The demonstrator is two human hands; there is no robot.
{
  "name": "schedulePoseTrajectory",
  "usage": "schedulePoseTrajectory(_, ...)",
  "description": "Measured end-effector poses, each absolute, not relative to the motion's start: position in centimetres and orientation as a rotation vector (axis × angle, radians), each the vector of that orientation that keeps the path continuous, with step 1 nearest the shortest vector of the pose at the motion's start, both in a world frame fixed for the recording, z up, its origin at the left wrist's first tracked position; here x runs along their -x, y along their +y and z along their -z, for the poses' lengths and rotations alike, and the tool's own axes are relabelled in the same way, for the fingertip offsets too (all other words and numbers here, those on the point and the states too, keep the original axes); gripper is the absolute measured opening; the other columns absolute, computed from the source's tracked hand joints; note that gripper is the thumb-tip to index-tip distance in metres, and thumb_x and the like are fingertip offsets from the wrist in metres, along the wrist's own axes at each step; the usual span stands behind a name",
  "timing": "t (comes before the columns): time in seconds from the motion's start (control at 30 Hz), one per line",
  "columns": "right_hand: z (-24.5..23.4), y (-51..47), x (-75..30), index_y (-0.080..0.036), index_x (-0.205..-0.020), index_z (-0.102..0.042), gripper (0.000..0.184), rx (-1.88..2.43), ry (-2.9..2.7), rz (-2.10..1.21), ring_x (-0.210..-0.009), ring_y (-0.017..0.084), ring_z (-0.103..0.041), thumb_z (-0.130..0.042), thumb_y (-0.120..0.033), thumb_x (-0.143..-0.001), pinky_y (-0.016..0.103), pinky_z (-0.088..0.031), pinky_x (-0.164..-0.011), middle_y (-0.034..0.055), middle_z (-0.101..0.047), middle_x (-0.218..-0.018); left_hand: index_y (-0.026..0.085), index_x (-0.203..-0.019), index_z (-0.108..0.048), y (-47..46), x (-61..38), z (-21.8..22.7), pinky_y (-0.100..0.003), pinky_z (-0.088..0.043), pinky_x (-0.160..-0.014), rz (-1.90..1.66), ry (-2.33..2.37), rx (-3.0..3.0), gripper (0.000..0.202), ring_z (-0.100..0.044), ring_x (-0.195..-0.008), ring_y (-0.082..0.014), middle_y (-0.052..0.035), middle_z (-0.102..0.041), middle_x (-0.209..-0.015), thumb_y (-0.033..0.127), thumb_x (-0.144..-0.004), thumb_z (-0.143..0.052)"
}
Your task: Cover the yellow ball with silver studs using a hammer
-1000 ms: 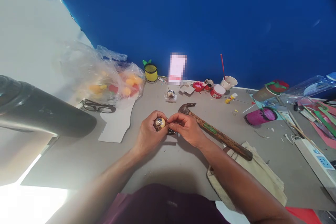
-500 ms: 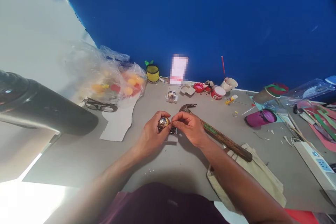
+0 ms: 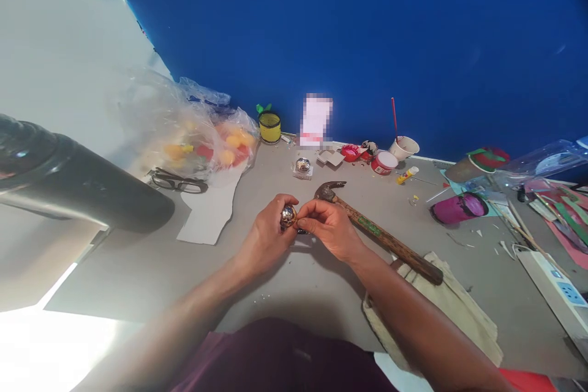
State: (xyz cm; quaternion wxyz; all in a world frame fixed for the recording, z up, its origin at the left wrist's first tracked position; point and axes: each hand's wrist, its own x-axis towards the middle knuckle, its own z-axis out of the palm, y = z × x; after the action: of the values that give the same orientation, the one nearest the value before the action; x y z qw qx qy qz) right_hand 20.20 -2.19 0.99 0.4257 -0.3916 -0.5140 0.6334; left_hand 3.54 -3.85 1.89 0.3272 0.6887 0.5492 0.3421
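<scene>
My left hand (image 3: 271, 229) is closed round a shiny silvery ball (image 3: 288, 215) with mirror-like facets and a yellowish patch at its side. Beside it, the thumb and fingertips of my right hand (image 3: 328, 226) are pinched together against the ball's right side; whatever they pinch is too small to make out. Under both hands, partly hidden, lies a small white card (image 3: 303, 241) with dark glittering bits on it. Farther back, a second silvery ball (image 3: 302, 165) rests on a small pale base. A claw hammer (image 3: 381, 233) lies just right of my right hand.
A cream cloth (image 3: 459, 312) lies under the hammer's handle. Glasses (image 3: 179, 182) and a plastic bag (image 3: 215, 135) of colourful pieces are at the left. Paint jars (image 3: 384, 162), a paper cup (image 3: 404, 148) and a glue stick (image 3: 407, 175) stand behind; a power strip (image 3: 551, 288) is at right.
The ball has turned slightly in my left hand, showing less of its yellowish side. My fingertips stay close together at it. The whole view has shifted a little.
</scene>
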Motion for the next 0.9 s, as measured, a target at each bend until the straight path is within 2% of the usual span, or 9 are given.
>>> schedulePoseTrajectory(0.17, -1.0, -2.1, -20.3, -0.019, -0.076, -0.071, 0.015, 0.994, -1.329, -1.566, -0.068, 0.012, -0.061, -0.080, -0.031, -0.073, 0.028, -0.052, -0.070, -0.0013, -0.069, -0.073, 0.019, -0.112, -0.057, -3.8, -3.6, -1.5, -0.029, -0.049, -0.073, -0.888, 1.464, -1.824, 0.031, -0.061, -0.079, -0.0166, -0.0037, -0.068, -0.097, 0.017, -0.080, -0.056)
schedulePoseTrajectory(0.73, -0.6, -2.1, -20.1, -0.020, -0.078, -0.071, 0.020, 1.012, -1.323, -1.580, -0.069, 0.014, -0.061, -0.081, -0.036, -0.072, 0.029, -0.051, -0.070, -0.0008, -0.069, -0.074, 0.020, -0.110, -0.056, -3.9, -3.4, -0.4, -0.034, -0.050, -0.084, -0.863, 1.465, -1.912, 0.031, -0.064, -0.092, -0.0201, -0.0057, -0.068, -0.105, 0.013, -0.081, -0.052)
schedulePoseTrajectory(0.9, -0.8, -2.5, -19.9, -0.020, -0.078, -0.070, 0.014, 1.093, -1.356, -1.412, -0.064, 0.012, -0.057, -0.076, -0.032, -0.075, 0.026, -0.047, -0.063, -0.0008, -0.068, -0.073, 0.019, -0.109, -0.056, -3.8, -3.5, -0.6, -0.034, -0.050, -0.083, -0.876, 1.483, -1.889, 0.031, -0.063, -0.090, -0.0203, -0.0060, -0.069, -0.103, 0.012, -0.079, -0.051)
